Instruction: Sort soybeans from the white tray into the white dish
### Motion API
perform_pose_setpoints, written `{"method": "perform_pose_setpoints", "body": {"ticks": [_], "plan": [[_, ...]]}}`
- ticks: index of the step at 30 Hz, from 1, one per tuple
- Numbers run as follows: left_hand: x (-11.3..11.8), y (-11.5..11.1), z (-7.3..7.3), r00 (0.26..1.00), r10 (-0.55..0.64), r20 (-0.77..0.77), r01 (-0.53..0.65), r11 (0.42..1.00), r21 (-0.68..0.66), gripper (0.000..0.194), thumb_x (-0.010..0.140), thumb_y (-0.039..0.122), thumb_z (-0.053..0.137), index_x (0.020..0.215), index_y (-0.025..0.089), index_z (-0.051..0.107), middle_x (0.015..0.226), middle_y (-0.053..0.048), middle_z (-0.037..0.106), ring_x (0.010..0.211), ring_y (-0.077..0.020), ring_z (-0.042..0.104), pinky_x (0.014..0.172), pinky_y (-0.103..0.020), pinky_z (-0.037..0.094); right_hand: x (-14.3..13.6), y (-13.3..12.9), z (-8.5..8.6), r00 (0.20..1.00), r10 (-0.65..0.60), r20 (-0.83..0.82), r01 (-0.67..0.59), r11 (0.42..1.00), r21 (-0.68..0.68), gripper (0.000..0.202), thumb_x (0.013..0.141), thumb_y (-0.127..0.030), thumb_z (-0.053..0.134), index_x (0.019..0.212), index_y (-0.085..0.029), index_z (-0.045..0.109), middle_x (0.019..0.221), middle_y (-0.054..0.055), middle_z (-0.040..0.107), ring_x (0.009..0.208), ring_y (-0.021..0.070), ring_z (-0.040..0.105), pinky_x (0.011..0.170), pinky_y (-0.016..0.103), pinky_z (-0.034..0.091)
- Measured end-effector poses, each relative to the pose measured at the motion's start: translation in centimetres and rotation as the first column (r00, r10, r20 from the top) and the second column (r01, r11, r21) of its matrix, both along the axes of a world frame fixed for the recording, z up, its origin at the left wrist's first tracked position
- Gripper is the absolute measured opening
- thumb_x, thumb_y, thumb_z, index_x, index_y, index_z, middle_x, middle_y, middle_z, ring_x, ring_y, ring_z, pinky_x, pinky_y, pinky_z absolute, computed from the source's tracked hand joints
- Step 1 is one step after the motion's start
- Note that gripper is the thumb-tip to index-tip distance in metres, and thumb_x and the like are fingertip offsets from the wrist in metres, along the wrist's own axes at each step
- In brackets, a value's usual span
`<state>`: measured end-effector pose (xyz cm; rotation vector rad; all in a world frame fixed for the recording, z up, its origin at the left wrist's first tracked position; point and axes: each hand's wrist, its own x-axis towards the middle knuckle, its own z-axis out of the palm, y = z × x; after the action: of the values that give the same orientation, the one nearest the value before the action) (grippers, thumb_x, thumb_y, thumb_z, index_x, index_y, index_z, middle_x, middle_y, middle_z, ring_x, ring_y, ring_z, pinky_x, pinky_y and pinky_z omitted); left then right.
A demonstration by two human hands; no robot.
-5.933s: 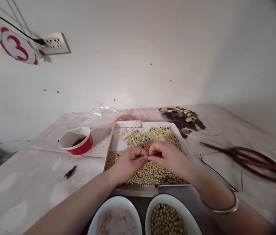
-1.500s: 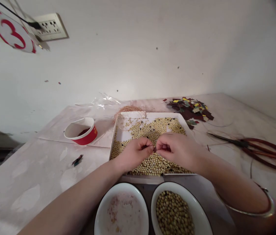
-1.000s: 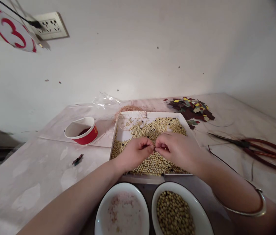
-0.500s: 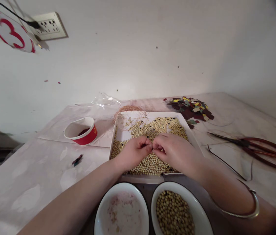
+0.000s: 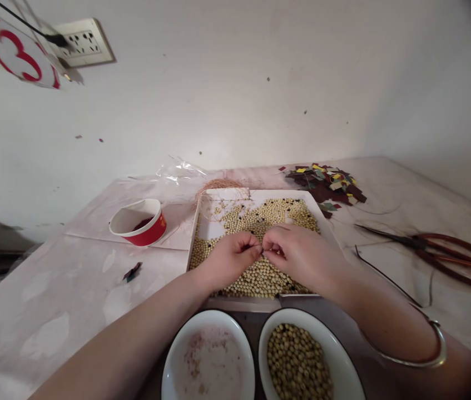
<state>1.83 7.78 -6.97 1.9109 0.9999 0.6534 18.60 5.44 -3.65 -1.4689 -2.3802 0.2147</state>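
My left hand (image 5: 235, 256) and my right hand (image 5: 291, 250) meet fingertip to fingertip above a shallow white tray (image 5: 339, 244). Pale round beads (image 5: 256, 280), with some dark ones among them, are spread over its bottom. Each hand is closed in a pinch. A tiny dark piece shows between the fingertips, too small to name. Below the tray are two white bowls: the left bowl (image 5: 222, 378) has pinkish stains and a few crumbs, and the right bowl (image 5: 346, 372) holds larger brownish beads (image 5: 297, 361).
A red and white paper cup (image 5: 145, 230) stands left of the tray. Behind lie a coil of copper-coloured wire (image 5: 222, 184) and crinkled clear plastic (image 5: 179, 171). Scissors (image 5: 447, 253) with reddish handles lie at the right, near a heap of coloured scraps (image 5: 327, 183).
My right hand has shifted slightly to the right, its fingertips a little farther from the left ones. My left hand has barely moved.
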Motion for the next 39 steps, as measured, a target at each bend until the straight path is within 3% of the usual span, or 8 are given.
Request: {"method": "perform_pose_setpoints", "body": {"ticks": [6, 10, 16, 19, 21, 23, 27, 39], "plan": [[0.0, 0.0, 0.0, 1.000, -0.003, -0.017, 0.004, 1.000, 0.001, 0.022, 0.084, 0.031, 0.045, 0.072, 0.015, 0.053, 0.065, 0.002, 0.046, 0.062, -0.0097, 0.040, 0.055, -0.020, 0.031, 0.1, 0.1, 0.4, 0.999, 0.022, -0.027, -0.023, 0.999, -0.043, 0.009, 0.076, -0.014, 0.056, 0.067, -0.017, 0.058, 0.068, 0.000, 0.057, 0.063, 0.0120, 0.048, 0.056, 0.023, 0.032], [0.1, 0.0, 0.1, 1.000, -0.008, -0.002, 0.008, 1.000, -0.017, 0.019, 0.084, 0.029, 0.045, 0.075, 0.015, 0.054, 0.067, 0.002, 0.049, 0.064, -0.0102, 0.043, 0.058, -0.020, 0.034, 0.6, -0.6, 1.4, 0.989, 0.095, -0.116, -0.116, 0.975, -0.190, 0.008, 0.075, -0.015, 0.056, 0.068, -0.018, 0.059, 0.065, -0.002, 0.057, 0.058, 0.0098, 0.048, 0.052, 0.021, 0.032], [0.2, -0.1, 0.4, 1.000, 0.003, -0.029, -0.003, 1.000, 0.012, 0.019, 0.083, 0.028, 0.046, 0.071, 0.015, 0.052, 0.070, 0.000, 0.054, 0.068, -0.0116, 0.048, 0.062, -0.022, 0.037, 1.8, -2.5, 2.9, 0.909, 0.344, -0.235, -0.417, 0.747, -0.518, 0.009, 0.070, -0.014, 0.057, 0.073, -0.020, 0.064, 0.066, -0.004, 0.063, 0.057, 0.0079, 0.052, 0.051, 0.017, 0.035], [0.2, -0.1, 0.3, 1.000, -0.001, -0.018, 0.001, 1.000, 0.005, 0.019, 0.084, 0.029, 0.046, 0.071, 0.015, 0.052, 0.067, 0.001, 0.052, 0.065, -0.0107, 0.046, 0.060, -0.021, 0.036, 2.5, -1.4, 1.8, 0.950, 0.273, -0.151, -0.312, 0.844, -0.435, 0.010, 0.074, -0.016, 0.054, 0.072, -0.019, 0.063, 0.067, -0.002, 0.063, 0.060, 0.0099, 0.053, 0.052, 0.020, 0.034], [0.1, -0.1, 0.1, 1.000, -0.002, -0.004, 0.002, 1.000, -0.010, 0.019, 0.084, 0.030, 0.046, 0.071, 0.016, 0.051, 0.064, 0.002, 0.049, 0.062, -0.0100, 0.044, 0.058, -0.021, 0.035, 2.9, 0.0, 0.5, 0.991, 0.125, -0.047, -0.133, 0.944, -0.303, 0.010, 0.076, -0.017, 0.051, 0.072, -0.018, 0.061, 0.067, 0.000, 0.062, 0.060, 0.0114, 0.052, 0.053, 0.022, 0.032], [0.1, -0.1, 0.0, 1.000, 0.001, -0.003, -0.002, 1.000, -0.018, 0.020, 0.084, 0.030, 0.045, 0.071, 0.016, 0.051, 0.064, 0.003, 0.048, 0.062, -0.0098, 0.044, 0.057, -0.020, 0.034, 3.1, 1.3, -1.0, 0.998, 0.006, 0.066, 0.007, 0.981, -0.193, 0.009, 0.075, -0.017, 0.052, 0.068, -0.017, 0.059, 0.066, 0.001, 0.060, 0.061, 0.0130, 0.051, 0.055, 0.024, 0.031], [0.2, -0.1, 0.2, 0.999, 0.010, -0.036, -0.010, 1.000, -0.007, 0.020, 0.084, 0.028, 0.045, 0.069, 0.016, 0.051, 0.063, 0.003, 0.047, 0.059, -0.0091, 0.040, 0.053, -0.019, 0.032, 2.8, 2.2, -2.5, 0.992, 0.022, 0.128, 0.001, 0.985, -0.173, 0.007, 0.073, -0.016, 0.055, 0.067, -0.017, 0.057, 0.067, 0.002, 0.060, 0.062, 0.0138, 0.051, 0.055, 0.024, 0.030], [0.2, -0.1, 0.3, 0.998, 0.019, -0.053, -0.019, 1.000, 0.005, 0.018, 0.082, 0.026, 0.046, 0.069, 0.016, 0.052, 0.062, 0.003, 0.048, 0.058, -0.0091, 0.041, 0.052, -0.020, 0.031, 2.4, 1.9, -2.1, 0.994, 0.065, 0.087, -0.035, 0.950, -0.311, 0.009, 0.071, -0.010, 0.052, 0.069, -0.017, 0.059, 0.066, 0.002, 0.062, 0.061, 0.0140, 0.054, 0.055, 0.023, 0.032]]}}
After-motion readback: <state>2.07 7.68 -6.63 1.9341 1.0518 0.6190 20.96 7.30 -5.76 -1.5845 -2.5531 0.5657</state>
